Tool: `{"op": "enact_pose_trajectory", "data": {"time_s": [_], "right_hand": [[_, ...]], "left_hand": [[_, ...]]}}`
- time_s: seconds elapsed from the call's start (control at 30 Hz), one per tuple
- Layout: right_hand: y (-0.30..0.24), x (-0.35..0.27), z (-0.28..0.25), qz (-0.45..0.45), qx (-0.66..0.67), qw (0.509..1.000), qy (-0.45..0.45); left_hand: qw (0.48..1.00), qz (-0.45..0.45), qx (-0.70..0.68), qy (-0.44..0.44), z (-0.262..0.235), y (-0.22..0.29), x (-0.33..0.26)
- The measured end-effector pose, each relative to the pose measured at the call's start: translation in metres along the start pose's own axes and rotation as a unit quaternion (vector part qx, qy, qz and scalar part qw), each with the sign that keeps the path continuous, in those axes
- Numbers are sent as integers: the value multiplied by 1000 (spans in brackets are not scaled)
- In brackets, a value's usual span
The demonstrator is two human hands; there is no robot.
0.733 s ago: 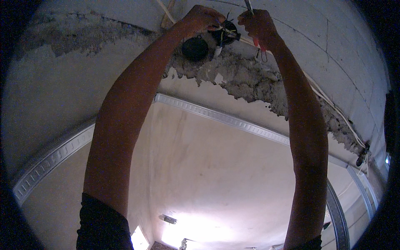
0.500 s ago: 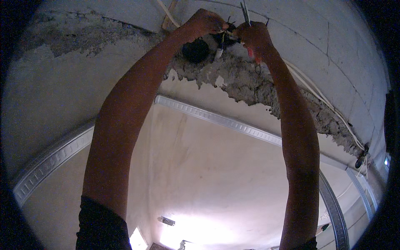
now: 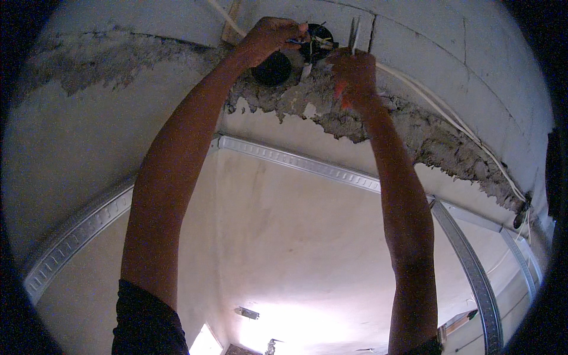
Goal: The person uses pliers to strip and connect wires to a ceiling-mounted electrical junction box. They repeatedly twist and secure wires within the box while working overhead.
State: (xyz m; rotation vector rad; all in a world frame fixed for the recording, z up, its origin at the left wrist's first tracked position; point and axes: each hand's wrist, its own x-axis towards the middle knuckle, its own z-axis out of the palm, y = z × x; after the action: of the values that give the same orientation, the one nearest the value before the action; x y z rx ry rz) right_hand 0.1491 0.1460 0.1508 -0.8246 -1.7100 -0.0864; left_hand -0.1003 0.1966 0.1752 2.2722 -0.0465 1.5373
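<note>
Closest to me, a dark sleeve (image 3: 145, 316) and the bare forearms (image 3: 163, 171) lie below the round black wiring box (image 3: 326, 34), which sits between my hands. My right hand (image 3: 355, 72), just below and right of that box, has its grip closed round a red-handled tool (image 3: 339, 89), whose two slim metal blades (image 3: 354, 36) point upward, slightly apart. My left hand (image 3: 275, 36) is at the box's left edge, thumb and fingers drawn together; I cannot tell whether its grip has hold of any loose wires (image 3: 322, 42) poking from the box. Left of the box I see a round dark opening (image 3: 272, 68); beneath the box, broken plaster (image 3: 331, 118); to its right, pale cables (image 3: 439, 107). Farther below runs a ribbed metal rail (image 3: 296, 157).
</note>
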Motion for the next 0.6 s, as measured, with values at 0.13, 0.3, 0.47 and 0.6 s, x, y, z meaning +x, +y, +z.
{"op": "enact_pose_trajectory", "data": {"time_s": [0.13,0.3,0.47,0.6], "right_hand": [[-50,-26,26,-21,-106,986,126],[-42,-1,22,-132,-201,959,151],[-51,-11,24,-140,-205,947,203],[-58,-25,33,-135,-166,966,148]], "left_hand": [[998,-24,53,-1,9,10,-3],[998,24,50,31,25,13,2],[991,24,126,31,26,6,12],[983,45,172,34,21,-2,15]]}}
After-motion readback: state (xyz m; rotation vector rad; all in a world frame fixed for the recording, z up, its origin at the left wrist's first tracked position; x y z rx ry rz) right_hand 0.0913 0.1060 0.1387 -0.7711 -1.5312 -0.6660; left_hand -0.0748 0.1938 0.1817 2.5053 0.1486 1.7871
